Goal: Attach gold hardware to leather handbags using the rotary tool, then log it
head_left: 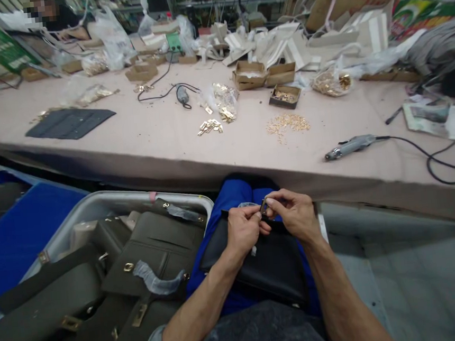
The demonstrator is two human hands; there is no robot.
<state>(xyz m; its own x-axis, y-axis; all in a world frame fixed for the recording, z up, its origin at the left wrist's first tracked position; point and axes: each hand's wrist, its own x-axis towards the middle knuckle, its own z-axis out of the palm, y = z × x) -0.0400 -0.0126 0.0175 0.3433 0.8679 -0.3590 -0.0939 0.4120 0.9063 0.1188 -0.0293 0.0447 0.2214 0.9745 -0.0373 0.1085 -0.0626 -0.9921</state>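
A black handbag (271,265) lies across my lap on blue cloth. At its far edge my left hand (245,227) pinches the bag's flap. My right hand (295,212) is closed on a small gold metal plate (263,206), held upright at that edge between finger and thumb. Both hands meet there, nearly touching, and the fingertips partly hide the plate and the flap. Beyond them on the table are a pile of gold plates (210,127), a scatter of tiny gold parts (288,125) and a grey electric screwdriver (351,146).
To my left stands a pale tub (106,198) filled with dark olive bags (151,257). An open white bin (423,270) is at my right. Small cardboard boxes (285,96), bags of hardware (225,101) and cords occupy the table (162,149). Another person (58,18) sits across at the far left.
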